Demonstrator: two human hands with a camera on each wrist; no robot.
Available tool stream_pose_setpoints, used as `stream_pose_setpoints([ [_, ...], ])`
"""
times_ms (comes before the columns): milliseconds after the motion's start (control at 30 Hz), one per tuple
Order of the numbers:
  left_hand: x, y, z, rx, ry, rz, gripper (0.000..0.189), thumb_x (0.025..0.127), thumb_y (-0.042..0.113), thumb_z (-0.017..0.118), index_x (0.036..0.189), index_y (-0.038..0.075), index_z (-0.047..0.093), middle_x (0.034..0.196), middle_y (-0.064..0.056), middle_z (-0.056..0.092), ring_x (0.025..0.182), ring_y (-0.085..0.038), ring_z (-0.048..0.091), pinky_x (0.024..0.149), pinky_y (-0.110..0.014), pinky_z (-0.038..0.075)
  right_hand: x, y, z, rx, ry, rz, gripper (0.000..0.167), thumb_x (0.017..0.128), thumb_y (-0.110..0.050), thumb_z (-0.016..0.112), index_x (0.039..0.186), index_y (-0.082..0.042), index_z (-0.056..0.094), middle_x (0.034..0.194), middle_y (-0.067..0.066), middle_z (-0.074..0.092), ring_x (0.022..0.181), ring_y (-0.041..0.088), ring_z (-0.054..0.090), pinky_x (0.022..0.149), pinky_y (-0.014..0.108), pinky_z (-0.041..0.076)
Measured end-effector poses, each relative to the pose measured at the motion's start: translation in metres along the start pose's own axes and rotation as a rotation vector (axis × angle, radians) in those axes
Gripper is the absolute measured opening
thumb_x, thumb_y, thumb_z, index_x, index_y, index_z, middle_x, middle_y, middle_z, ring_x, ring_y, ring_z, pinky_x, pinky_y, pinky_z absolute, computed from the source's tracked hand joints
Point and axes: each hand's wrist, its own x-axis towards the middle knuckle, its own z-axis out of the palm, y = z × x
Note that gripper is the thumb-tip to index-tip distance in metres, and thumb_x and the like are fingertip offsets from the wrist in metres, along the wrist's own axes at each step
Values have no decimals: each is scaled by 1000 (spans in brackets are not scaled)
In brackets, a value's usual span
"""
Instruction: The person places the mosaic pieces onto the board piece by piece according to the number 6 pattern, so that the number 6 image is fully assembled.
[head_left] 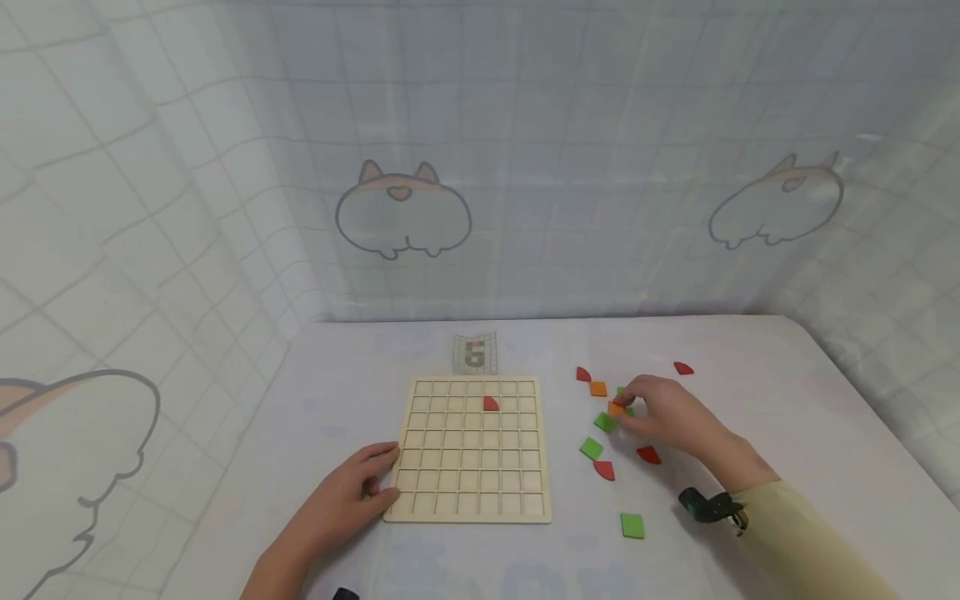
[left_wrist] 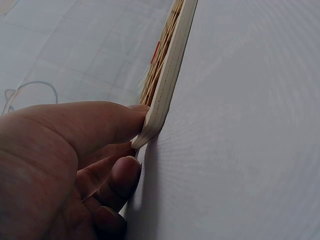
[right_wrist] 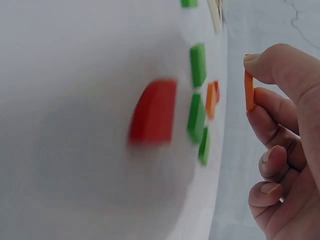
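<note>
My right hand (head_left: 671,417) pinches an orange square tile (right_wrist: 249,90) between thumb and fingertips, raised off the table in the right wrist view. Beneath and around it lie green square tiles (head_left: 591,448), another orange tile (head_left: 597,388) and red quarter-round tiles (head_left: 648,455). At the left edge of a pale wooden grid board (head_left: 468,459), my left hand (head_left: 348,497) rests with thumb and fingers spread apart along the side. In the left wrist view its thumb touches the board's corner (left_wrist: 158,117). One red quarter-round piece (head_left: 491,403) sits in a cell of an upper row.
Behind the board lies a small gridded card (head_left: 475,354) with a green and red pattern. A lone green tile (head_left: 632,526) is near the front right, and a red piece (head_left: 683,367) lies farther back. Grid-patterned curtains (head_left: 570,208) surround the white table (head_left: 345,350).
</note>
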Motion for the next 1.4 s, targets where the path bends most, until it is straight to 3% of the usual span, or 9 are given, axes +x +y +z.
stream_pose_setpoints([
  [300, 1, -7, 2, -8, -3, 17, 59, 88, 27, 76, 141, 7, 56, 144, 4, 48, 77, -2, 49, 68, -24, 41, 24, -34, 9, 5, -17, -78, 14, 82, -25, 81, 94, -21, 74, 92, -11, 63, 86, 16, 59, 75, 32, 51],
  [467, 2, -11, 3, -23, -5, 18, 60, 88, 26, 76, 140, 6, 56, 144, 2, 49, 76, -3, 49, 66, -24, 41, 37, -53, 16, -7, -16, -146, 12, 83, -27, 79, 94, -25, 75, 93, -15, 63, 95, 14, 60, 82, 33, 50],
  [667, 2, -12, 5, -27, -6, 3, 60, 88, 27, 77, 140, 7, 56, 144, 3, 49, 76, -3, 50, 66, -24, 42, 53, -71, 25, -36, -29, -173, 12, 84, -29, 77, 95, -26, 75, 93, -17, 62, 88, 7, 57, 81, 29, 49],
  [1067, 1, -10, 3, -8, 7, 41, 59, 87, 25, 77, 139, 5, 57, 143, 2, 50, 75, -2, 50, 66, -23, 42, 83, -104, 45, -31, -78, -239, 15, 85, -31, 77, 97, -22, 76, 96, -13, 64, 95, 11, 61, 80, 29, 49],
  [1400, 0, -6, 2, -4, 10, 34, 59, 88, 26, 76, 139, 5, 57, 143, 2, 49, 75, -2, 50, 65, -24, 41, 102, -131, 60, -56, -89, -292, 16, 89, -30, 73, 99, -18, 78, 92, -11, 64, 88, 8, 57, 80, 27, 49],
])
